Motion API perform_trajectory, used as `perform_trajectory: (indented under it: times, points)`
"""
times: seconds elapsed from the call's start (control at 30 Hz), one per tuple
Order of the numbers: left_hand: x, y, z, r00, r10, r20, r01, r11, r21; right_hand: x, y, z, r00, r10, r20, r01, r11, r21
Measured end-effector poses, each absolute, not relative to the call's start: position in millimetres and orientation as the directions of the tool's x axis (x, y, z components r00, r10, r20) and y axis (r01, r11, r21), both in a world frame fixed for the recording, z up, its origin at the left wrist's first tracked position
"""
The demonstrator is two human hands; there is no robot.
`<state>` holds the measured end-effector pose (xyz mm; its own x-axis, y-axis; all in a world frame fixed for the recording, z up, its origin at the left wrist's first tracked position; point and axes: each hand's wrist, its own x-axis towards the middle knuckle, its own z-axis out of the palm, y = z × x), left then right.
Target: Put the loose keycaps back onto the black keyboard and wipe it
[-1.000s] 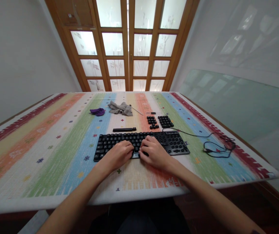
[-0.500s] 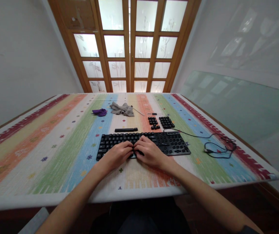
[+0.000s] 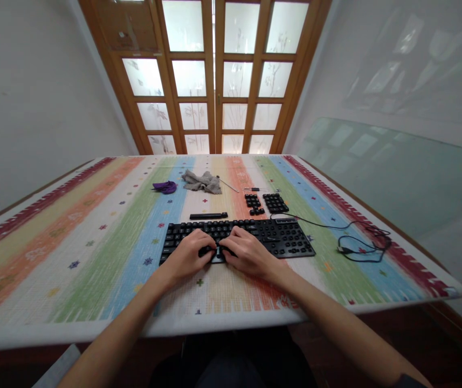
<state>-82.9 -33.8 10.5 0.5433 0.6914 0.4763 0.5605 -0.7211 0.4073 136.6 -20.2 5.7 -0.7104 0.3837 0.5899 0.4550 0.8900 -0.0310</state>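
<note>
A black keyboard point(image 3: 283, 237) lies near the table's front edge. Keycaps cover its left part, while its right-hand section shows bare switches. My left hand point(image 3: 192, 252) bends over the keyboard's lower middle, thumb and fingers curled in, with something dark showing between them. Close beside it, my right hand point(image 3: 249, 252) rests on the keyboard with its fingers closed together. Whatever either hand may pinch is too small and too covered to name. Behind the keyboard lie a long black spacebar point(image 3: 206, 216) and loose keycaps point(image 3: 276, 202), grouped in blocks.
Farther back lie a purple bundle point(image 3: 165, 187), a crumpled grey cloth point(image 3: 202, 182), a thin rod point(image 3: 228, 184) and a small black-handled tool point(image 3: 255, 189). A coiled USB cable point(image 3: 364, 249) lies at right. The striped tablecloth point(image 3: 93, 264) covers the table.
My left hand has drawn a little left, away from my right hand, uncovering a bit of the keyboard between them. The right hand has barely shifted.
</note>
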Motion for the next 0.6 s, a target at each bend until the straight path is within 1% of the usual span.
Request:
perform_trajectory:
  times: [0.1,0.2,0.43,0.6]
  points:
    - [-82.9,-35.3,10.7,0.509,0.727,0.461,0.563,-0.686,0.461,138.4,-19.5,6.3,-0.656,0.399,0.641,0.443,0.891,-0.102]
    - [-81.3,-36.3,10.1,0.497,0.736,0.459,0.553,-0.676,0.486,139.4,-17.6,4.8,-0.661,0.386,0.643,0.406,0.905,-0.127]
    - [-78.9,-35.4,7.8,0.52,0.692,0.501,0.529,-0.721,0.447,138.2,-14.0,1.8,-0.679,0.365,0.638,0.383,0.916,-0.117]
    - [-80.3,-36.0,9.1,0.505,0.688,0.521,0.529,-0.724,0.443,137.4,-15.5,2.7,-0.683,0.38,0.623,0.397,0.91,-0.119]
